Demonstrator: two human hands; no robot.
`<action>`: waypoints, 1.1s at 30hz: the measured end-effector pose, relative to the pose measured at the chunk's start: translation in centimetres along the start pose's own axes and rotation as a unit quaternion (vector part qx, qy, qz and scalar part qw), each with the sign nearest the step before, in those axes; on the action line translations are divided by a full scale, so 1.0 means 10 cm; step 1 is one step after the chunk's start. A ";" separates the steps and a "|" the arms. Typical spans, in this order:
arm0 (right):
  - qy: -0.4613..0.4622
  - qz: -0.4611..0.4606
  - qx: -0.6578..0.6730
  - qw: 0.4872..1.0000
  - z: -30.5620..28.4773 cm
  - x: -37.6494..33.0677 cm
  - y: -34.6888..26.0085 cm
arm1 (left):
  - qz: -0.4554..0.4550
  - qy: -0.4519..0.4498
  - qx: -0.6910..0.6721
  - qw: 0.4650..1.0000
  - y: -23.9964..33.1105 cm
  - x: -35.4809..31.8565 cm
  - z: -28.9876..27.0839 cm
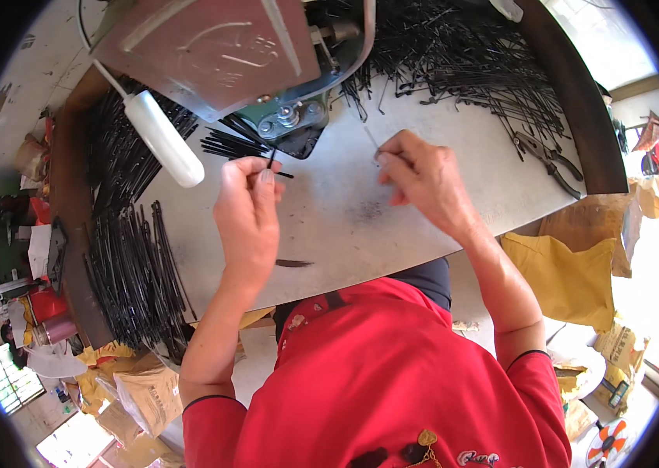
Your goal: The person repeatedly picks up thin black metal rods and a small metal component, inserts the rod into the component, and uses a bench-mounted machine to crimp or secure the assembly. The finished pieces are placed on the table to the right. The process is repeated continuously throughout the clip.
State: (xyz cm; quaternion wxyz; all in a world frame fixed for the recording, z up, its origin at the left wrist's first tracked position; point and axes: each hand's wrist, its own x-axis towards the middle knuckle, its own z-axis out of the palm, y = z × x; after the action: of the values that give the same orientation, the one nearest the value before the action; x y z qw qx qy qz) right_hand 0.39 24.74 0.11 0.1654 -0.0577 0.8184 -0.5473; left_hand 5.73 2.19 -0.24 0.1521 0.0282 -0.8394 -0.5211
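Note:
My left hand (247,207) is closed, its thumb and fingertips pinching a short thin black rod (272,158) just in front of the machine's lower metal block (290,121). My right hand (423,178) is closed too, at the right of the machine. Between its fingertips a thin grey rod (371,138) points up and away; its lower end is hidden in the fingers. A small fan of short black rods (228,144) lies beside the block, close to my left fingertips.
A reddish-brown machine head (204,62) overhangs the metal table (345,242), with a white handle-shaped piece (164,140) at its left. Piles of long black rods (130,277) lie left, more rods (454,58) at the far right. Pliers (551,162) rest near the right raised rim (579,117).

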 end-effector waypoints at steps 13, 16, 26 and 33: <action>0.140 -0.245 -0.239 0.929 0.70 0.37 -0.23 | -0.256 -0.003 -0.391 0.884 -0.03 0.41 0.12; 0.133 -0.227 -0.277 0.924 0.68 0.35 -0.25 | -0.257 -0.011 -0.404 0.878 -0.07 0.42 0.12; 0.157 -0.248 -0.320 0.901 0.70 0.38 -0.27 | -0.282 -0.042 -0.448 0.847 -0.15 0.49 0.01; 0.151 -0.263 -0.318 0.898 0.69 0.37 -0.29 | -0.284 -0.049 -0.415 0.863 -0.06 0.49 -0.02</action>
State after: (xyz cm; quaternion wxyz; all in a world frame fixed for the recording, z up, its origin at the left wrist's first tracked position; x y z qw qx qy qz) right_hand -1.06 16.53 -0.38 -0.1368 -0.2371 0.9190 -0.2837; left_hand 1.02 0.71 0.38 -0.0456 0.1739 -0.5077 -0.8425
